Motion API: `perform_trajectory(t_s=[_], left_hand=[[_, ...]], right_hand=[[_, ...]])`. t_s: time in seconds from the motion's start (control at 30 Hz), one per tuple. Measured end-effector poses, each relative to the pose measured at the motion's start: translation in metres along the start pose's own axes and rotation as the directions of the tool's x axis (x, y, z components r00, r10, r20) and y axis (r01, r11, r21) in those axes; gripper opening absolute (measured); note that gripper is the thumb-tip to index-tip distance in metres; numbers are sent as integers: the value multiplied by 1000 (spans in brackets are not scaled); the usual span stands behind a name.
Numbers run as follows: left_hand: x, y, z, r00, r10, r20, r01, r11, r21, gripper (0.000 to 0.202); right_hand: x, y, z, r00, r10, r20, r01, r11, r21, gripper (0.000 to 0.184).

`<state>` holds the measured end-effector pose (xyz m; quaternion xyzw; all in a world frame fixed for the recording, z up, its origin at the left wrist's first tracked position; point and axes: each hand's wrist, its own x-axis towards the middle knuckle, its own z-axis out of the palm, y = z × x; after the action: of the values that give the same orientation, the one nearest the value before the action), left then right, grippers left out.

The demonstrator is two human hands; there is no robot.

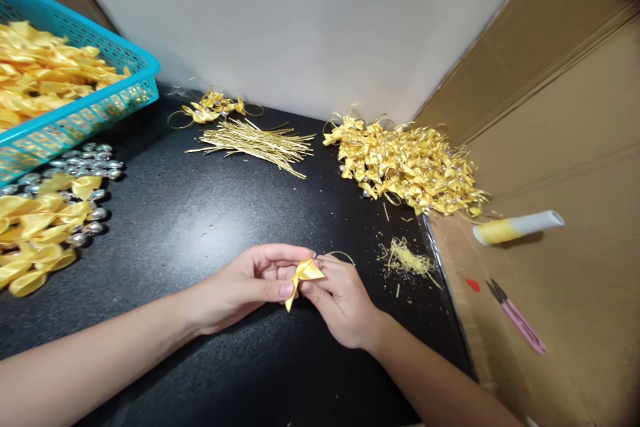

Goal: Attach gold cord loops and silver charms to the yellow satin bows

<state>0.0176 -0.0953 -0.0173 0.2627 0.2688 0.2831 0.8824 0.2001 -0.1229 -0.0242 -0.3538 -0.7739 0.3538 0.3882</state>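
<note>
Both my hands meet over the black tabletop (pixel 200 227) and pinch a small yellow ribbon bow (pixel 304 273). My left hand (pixel 245 287) grips it with thumb and fingers from the left. My right hand (pixel 340 300) pinches it from the right, and a thin gold wire loop (pixel 343 255) curls above that hand's fingers. A bundle of cut gold wires (pixel 255 140) lies farther back. A heap of finished gold bows (pixel 410 167) is at the back right.
A teal basket (pixel 85 113) of yellow ribbon pieces stands at the back left, with loose ribbon loops (pixel 35 227) and silver beads (pixel 95 160) before it. Wire clippings (pixel 405 260) lie near the right edge. On cardboard (pixel 575 293) lie pink snips (pixel 517 317) and a tube (pixel 517 225).
</note>
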Motion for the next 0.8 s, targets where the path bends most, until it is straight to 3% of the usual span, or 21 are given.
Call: perform_trajectory(t_s=[0.43, 0.53, 0.57, 0.63, 0.7, 0.8], left_hand=[[0, -3, -4, 992, 68, -109, -53, 989, 137, 31], [0, -2, -6, 973, 153, -171, -110, 966, 236, 33], [0, -2, -6, 964, 196, -180, -139, 947, 289, 32], [-2, -2, -6, 945, 281, -167, -196, 895, 401, 29], [-2, -2, -5, 931, 345, -124, -246, 839, 486, 28], [-2, -4, -3, 912, 405, -65, -304, 774, 555, 27]], right_hand=[[1, -2, 1, 1000, 26, 10, -26, 997, -72, 37], [1, -7, -3, 979, 77, -189, -112, 976, -186, 16], [1, -8, -4, 953, 62, -297, -133, 965, -225, 9], [1, -11, -8, 884, -28, -466, -128, 945, -300, 11], [1, -12, -8, 858, -121, -500, -79, 929, -360, 8], [1, -12, -4, 884, -152, -442, -28, 926, -376, 5]])
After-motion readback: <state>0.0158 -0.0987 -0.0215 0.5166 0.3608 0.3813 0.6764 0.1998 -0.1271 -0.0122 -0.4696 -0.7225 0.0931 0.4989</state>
